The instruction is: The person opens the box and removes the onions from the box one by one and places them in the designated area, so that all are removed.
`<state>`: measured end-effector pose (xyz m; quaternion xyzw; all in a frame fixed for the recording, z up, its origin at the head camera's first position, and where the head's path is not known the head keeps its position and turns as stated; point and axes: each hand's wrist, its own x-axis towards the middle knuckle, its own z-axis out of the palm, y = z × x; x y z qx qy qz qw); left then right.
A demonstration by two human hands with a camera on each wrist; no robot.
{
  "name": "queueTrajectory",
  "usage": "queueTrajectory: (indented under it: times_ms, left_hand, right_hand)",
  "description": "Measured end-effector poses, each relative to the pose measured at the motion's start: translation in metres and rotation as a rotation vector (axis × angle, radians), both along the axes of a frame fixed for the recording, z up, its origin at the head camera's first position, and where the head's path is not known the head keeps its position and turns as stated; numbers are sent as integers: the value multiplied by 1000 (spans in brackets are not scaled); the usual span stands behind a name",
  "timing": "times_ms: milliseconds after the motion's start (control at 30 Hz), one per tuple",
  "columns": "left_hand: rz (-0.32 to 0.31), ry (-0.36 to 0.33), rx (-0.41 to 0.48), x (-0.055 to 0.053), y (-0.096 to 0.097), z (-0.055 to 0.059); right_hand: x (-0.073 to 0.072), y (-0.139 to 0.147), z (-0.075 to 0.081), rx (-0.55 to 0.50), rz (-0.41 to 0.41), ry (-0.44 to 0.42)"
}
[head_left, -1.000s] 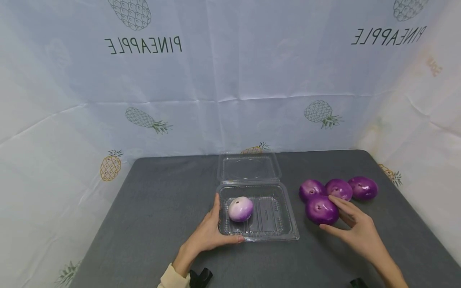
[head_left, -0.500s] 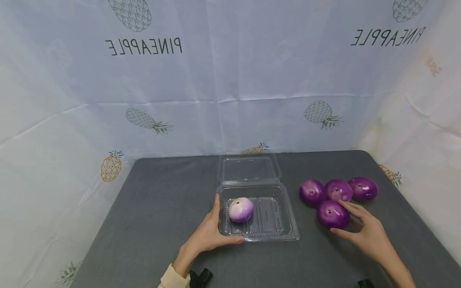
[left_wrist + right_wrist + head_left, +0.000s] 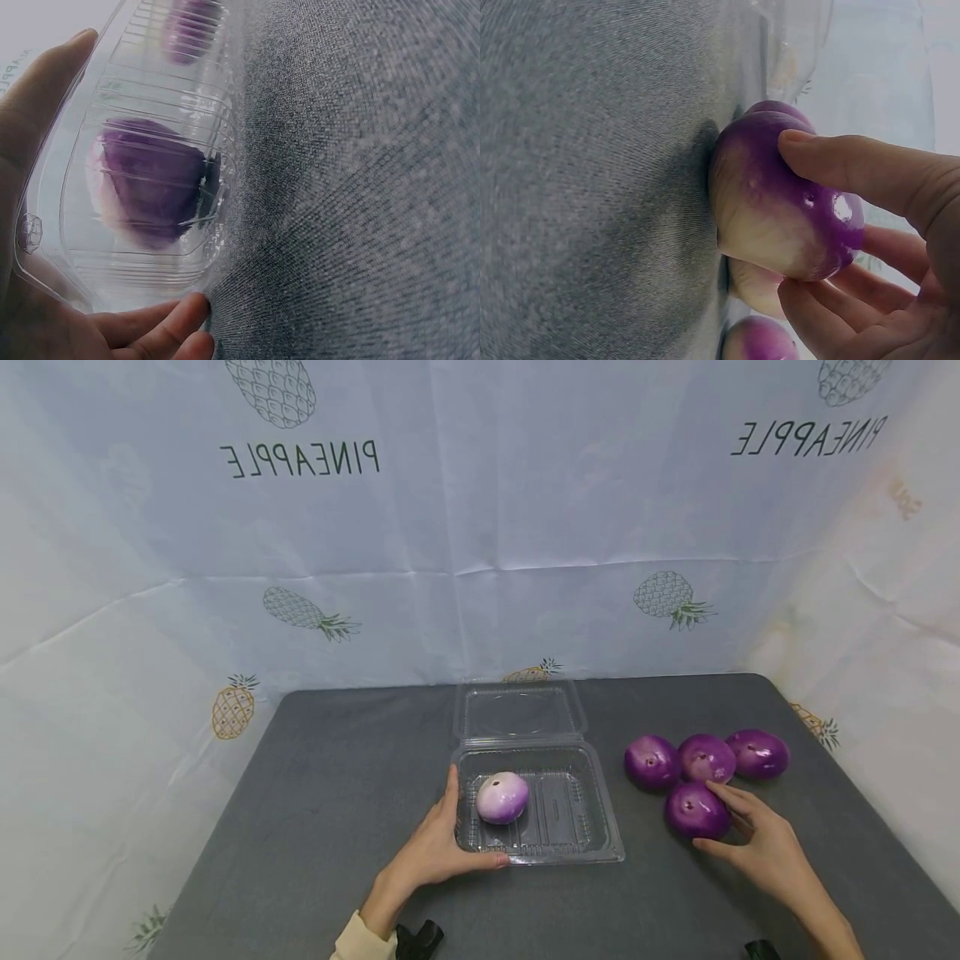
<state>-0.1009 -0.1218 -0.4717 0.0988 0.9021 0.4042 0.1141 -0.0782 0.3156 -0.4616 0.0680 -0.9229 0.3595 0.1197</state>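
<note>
My left hand point(image 3: 438, 839) holds the near left corner of a clear plastic clamshell box point(image 3: 562, 853), its thumb along the front rim and fingers at the left side. The lid lies folded back behind. Inside, at the left, rests a round, glossy, turnip-like vegetable point(image 3: 502, 797), mostly white with purple at its edge; the left wrist view shows it purple through the wall. To the right of the box, my right hand point(image 3: 765, 843) grips a purple turnip point(image 3: 697, 810) between thumb and fingers. In the right wrist view, this turnip point(image 3: 780, 202) has a cream-white underside close to the tabletop.
Just behind the right hand, several more purple turnips point(image 3: 707, 757) sit in a row on the dark grey tabletop point(image 3: 360, 777). A pale cloth point(image 3: 495, 510) printed with pineapples hangs behind and at both sides.
The right hand, with the turnip in its grip, has moved a little right and toward the person, away from the leftmost turnip. The left hand and box have stayed put.
</note>
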Motion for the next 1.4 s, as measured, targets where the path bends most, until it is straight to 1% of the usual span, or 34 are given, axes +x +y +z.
queueTrajectory:
  times_ms: [100,333,667,900,1200,1400]
  left_hand:
    - [-3,1,3,0,0,0]
    - [-11,6,9,-1,-1,1]
    - [-16,7,10,0,-1,1]
    - [-16,9,9,-1,-1,1]
    - [-12,8,5,-1,-1,0]
    - [-11,6,7,-1,-1,1]
  right_hand:
    - [-1,1,-2,5,1,6]
    - [-2,2,-3,32,-1,-16]
    - [-3,2,-4,88,-2,24]
    - [-4,1,-1,146,-20,18]
    - [-4,0,0,147,-33,33]
    - [-2,-1,2,129,-44,30]
